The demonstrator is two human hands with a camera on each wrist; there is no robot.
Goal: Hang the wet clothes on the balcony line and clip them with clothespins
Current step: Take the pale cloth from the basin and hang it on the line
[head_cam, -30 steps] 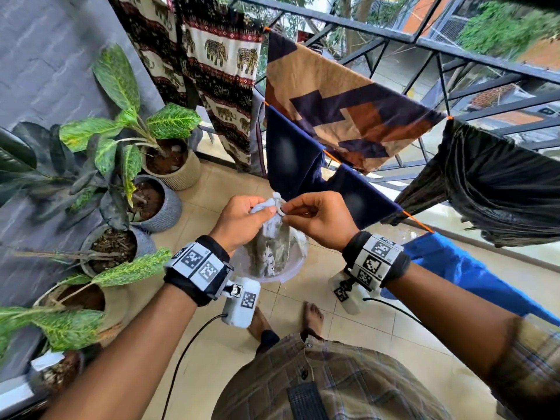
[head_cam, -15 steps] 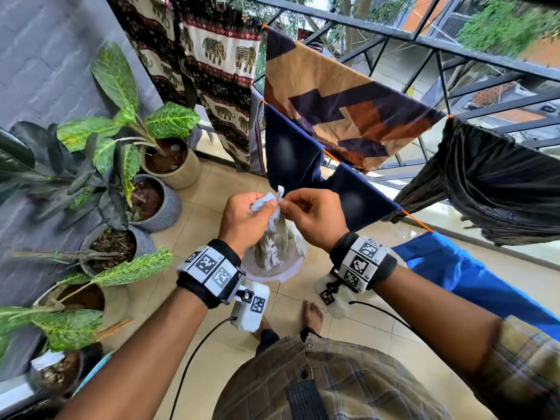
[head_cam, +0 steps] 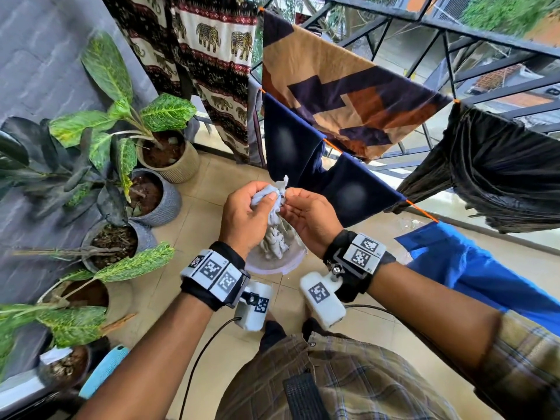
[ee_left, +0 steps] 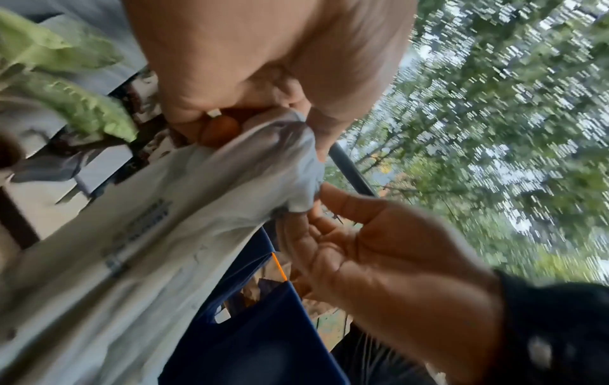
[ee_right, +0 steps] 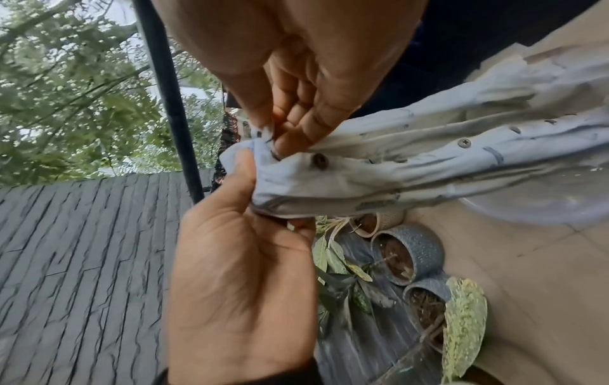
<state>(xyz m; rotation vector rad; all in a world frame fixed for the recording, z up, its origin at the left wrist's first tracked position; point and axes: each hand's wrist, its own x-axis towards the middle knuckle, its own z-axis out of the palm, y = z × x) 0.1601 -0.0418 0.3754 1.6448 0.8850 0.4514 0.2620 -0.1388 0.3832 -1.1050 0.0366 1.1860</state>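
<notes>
Head view showed both hands bunched on the top of a pale blue buttoned shirt (head_cam: 274, 219): the left hand (head_cam: 245, 218) had its fingers and thumb curled round a wad of the cloth, and the right hand (head_cam: 306, 221) pinched a small corner of it between thumb and fingertips, its other fingers loose. The shirt hung twisted below the hands, its lower end down in a pale basin (head_cam: 274, 263) on the tiled floor, in front of the orange line (head_cam: 419, 209).

The right hand's hold looked slight; wet, heavy cloth could have slipped out of that pinch when the shirt was shaken open, and a dropped end would have landed on the floor or among the potted plants (head_cam: 163, 153) just to the left. The nearer line already carried a navy garment (head_cam: 303, 162), so free space seemed scarce, and a still-twisted shirt thrown over it would likely have bunched. No clothespins showed in any view.
</notes>
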